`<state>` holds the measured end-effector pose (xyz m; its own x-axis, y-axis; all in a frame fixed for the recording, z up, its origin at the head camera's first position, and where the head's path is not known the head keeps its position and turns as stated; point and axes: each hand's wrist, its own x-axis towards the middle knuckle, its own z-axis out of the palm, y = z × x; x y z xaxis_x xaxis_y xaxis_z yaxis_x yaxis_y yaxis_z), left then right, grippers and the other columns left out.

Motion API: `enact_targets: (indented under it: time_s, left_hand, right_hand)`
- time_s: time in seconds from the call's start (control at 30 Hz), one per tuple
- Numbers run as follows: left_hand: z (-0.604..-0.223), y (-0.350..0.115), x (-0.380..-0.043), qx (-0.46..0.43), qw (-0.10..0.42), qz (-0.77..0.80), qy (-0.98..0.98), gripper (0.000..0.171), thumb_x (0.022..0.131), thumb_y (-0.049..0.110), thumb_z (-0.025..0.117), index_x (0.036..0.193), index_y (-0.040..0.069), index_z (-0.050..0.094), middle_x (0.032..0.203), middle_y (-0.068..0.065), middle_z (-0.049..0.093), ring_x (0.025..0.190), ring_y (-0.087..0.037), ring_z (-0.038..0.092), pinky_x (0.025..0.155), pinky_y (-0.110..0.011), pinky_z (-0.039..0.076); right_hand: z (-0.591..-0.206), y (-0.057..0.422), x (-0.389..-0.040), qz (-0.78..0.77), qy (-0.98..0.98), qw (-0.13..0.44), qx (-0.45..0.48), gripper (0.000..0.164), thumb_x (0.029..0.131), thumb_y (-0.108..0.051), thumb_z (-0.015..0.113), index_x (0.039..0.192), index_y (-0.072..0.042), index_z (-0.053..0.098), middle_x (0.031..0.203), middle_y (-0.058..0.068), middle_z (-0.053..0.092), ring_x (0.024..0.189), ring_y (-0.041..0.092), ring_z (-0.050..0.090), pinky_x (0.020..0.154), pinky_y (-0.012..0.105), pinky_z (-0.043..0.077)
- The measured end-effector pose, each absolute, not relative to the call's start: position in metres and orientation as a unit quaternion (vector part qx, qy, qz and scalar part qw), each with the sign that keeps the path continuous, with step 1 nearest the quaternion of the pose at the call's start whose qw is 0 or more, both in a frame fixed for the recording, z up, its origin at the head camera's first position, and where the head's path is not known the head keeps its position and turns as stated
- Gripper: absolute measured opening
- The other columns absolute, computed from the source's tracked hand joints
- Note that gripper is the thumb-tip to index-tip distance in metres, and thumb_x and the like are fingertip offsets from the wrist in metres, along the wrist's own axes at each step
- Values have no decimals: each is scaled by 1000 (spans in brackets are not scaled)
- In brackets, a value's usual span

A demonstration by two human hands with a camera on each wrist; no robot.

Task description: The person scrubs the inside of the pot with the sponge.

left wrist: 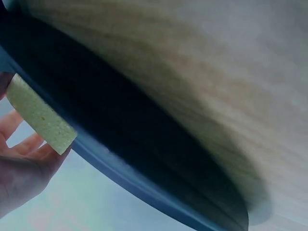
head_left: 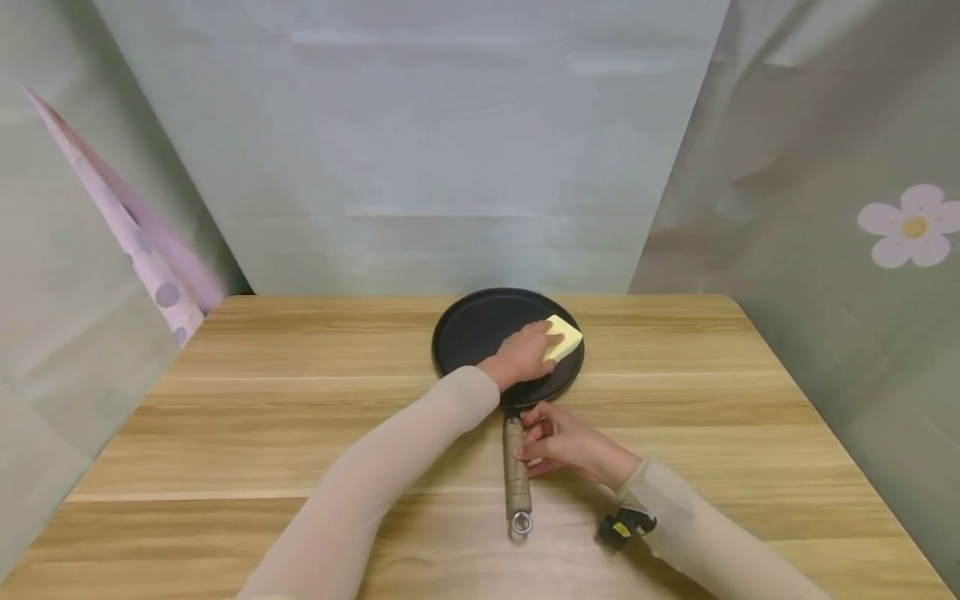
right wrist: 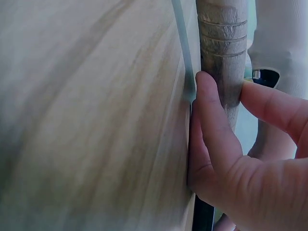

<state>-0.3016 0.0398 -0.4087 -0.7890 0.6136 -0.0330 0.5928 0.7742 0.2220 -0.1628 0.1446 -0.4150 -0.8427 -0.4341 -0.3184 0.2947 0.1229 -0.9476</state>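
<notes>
A black, round flat pan (head_left: 476, 329) lies near the table's far edge, its wooden handle (head_left: 517, 479) pointing toward me. My left hand (head_left: 522, 354) reaches over the pan and grips a pale yellow sponge (head_left: 566, 337) at the right part of its surface. In the left wrist view, fingers and thumb close around the sponge's (left wrist: 42, 113) edges, right at the pan's rim. My right hand (head_left: 570, 446) is at the upper part of the handle. Thumb and finger pinch the grooved wood (right wrist: 224, 43) from two sides in the right wrist view.
The pan rests on a wood-grain table (head_left: 285, 433). A metal hanging ring (head_left: 522, 523) ends the handle. A small black device (head_left: 626, 527) is strapped to my right wrist. Pale cloth (head_left: 465, 142) hangs behind the table and along both sides.
</notes>
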Motion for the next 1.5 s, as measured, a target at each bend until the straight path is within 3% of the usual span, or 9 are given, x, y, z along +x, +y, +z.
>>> enact_targets:
  time_s: [0.73,1.5]
  left_hand:
    - [-417,26,-354,241,42,79,967,55,98,33,53,149,19,38,156,-10,27,142,-29,27,107,-45,36]
    - [-404,-18,-361,222,82,101,966,57,100,33,50,151,16,32,158,-14,21,144,-32,21,111,-47,29]
  right_hand:
    - [-419,139,-162,-662,699,266,-39,44,81,5,67,116,10,41,88,13,53,74,19,60,70,41,58]
    - [-418,140,-165,-658,703,268,-31,46,79,5,67,117,9,41,86,13,52,72,20,60,68,39,58]
